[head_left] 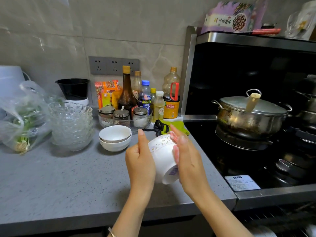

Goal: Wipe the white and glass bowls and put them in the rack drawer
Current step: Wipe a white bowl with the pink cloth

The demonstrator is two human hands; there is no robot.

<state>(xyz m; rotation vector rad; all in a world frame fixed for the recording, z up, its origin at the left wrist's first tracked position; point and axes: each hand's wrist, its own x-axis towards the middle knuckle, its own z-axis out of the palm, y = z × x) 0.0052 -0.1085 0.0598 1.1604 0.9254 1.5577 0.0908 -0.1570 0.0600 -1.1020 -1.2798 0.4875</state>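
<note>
A white bowl [162, 159] with small speckled marks near its rim is held over the counter's right part, tilted with its base toward me. My left hand [140, 161] grips its left side, fingers curled behind it and thumb pointing up. Straight fingers of my right hand [188, 159] lie flat against the bowl's right side. Two more white bowls [114, 138] sit stacked on the counter just left of my hands. A tall stack of several glass bowls [71, 125] stands further left. A yellow-green and black cloth [171, 127] lies behind the held bowl.
Bottles and spice jars [136, 103] crowd the back of the grey counter [68, 182]. A plastic bag of greens [20, 120] lies at far left. A lidded steel pot [251, 115] sits on the black stove at right. Below the stove a dark wire rack [277, 218] shows.
</note>
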